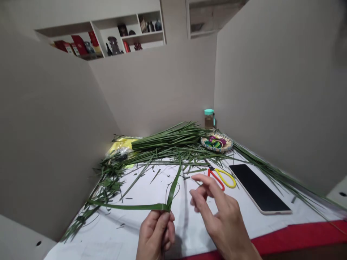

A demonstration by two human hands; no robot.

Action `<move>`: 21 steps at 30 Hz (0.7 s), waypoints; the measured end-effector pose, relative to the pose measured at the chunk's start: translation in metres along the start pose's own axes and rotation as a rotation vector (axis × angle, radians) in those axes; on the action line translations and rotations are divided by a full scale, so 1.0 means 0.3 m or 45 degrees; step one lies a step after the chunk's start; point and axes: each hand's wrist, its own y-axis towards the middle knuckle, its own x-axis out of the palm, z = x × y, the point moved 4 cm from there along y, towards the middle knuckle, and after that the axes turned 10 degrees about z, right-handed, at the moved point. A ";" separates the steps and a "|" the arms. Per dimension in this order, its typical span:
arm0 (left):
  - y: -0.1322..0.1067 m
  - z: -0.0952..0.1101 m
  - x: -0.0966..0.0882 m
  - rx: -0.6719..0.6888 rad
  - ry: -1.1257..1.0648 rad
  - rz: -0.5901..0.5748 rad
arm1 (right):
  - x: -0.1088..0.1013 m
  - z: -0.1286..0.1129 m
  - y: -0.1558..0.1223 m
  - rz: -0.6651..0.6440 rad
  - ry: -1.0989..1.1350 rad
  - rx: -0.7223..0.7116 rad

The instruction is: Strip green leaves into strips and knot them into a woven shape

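Observation:
Between the thumb and fingers of my left hand [158, 231] is pinched a folded green leaf strip [130, 207]. One length of it runs out to the left, and another rises up and away from the fold at my fingertips. A thin loop curls beside the upright length. My right hand [217, 213] hovers to the right of the strip, fingers apart and slightly bent, touching nothing that I can see. Just beyond it lie scissors [229, 178] with one red and one yellow handle.
A black-screened tablet or phone [260, 189] lies at right. Behind are a thick bundle of long green leaves [168, 139], a woven basket [204, 145] of coloured items and a teal-lidded bottle [209, 119]. Leaf scraps [108, 186] heap at left. Grey partitions [276, 90] enclose the table.

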 end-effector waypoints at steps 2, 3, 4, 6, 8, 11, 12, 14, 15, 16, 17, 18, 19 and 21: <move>0.013 0.034 0.014 0.146 0.011 -0.025 | 0.033 -0.049 0.014 -0.294 0.145 0.003; 0.021 0.053 0.023 0.224 0.020 -0.041 | 0.057 -0.078 0.024 -0.457 0.203 -0.012; 0.032 0.073 0.033 0.301 0.032 -0.057 | 0.079 -0.103 0.039 -0.567 0.205 -0.017; 0.062 0.115 0.054 0.437 0.069 -0.081 | 0.115 -0.141 0.085 -0.684 0.224 -0.009; 0.100 0.162 0.076 0.572 0.118 -0.081 | 0.138 -0.160 0.141 -0.736 0.291 0.052; 0.153 0.240 0.111 0.783 0.191 -0.055 | 0.150 -0.161 0.228 -0.716 0.377 0.094; 0.167 0.266 0.126 0.846 0.214 -0.053 | 0.150 -0.157 0.256 -0.695 0.396 0.087; 0.190 0.317 0.162 0.953 0.263 -0.072 | 0.153 -0.140 0.308 -0.667 0.457 0.092; 0.199 0.340 0.182 0.995 0.290 -0.094 | 0.156 -0.129 0.334 -0.656 0.496 0.106; 0.208 0.363 0.204 1.035 0.319 -0.120 | 0.160 -0.116 0.359 -0.647 0.538 0.127; 0.216 0.384 0.225 1.070 0.349 -0.147 | 0.164 -0.103 0.382 -0.637 0.583 0.155; 0.226 0.404 0.245 1.103 0.381 -0.169 | 0.169 -0.088 0.404 -0.625 0.629 0.185; 0.236 0.420 0.262 1.134 0.415 -0.183 | 0.175 -0.073 0.422 -0.609 0.675 0.216; 0.259 0.443 0.290 1.188 0.492 -0.188 | 0.190 -0.042 0.446 -0.564 0.765 0.279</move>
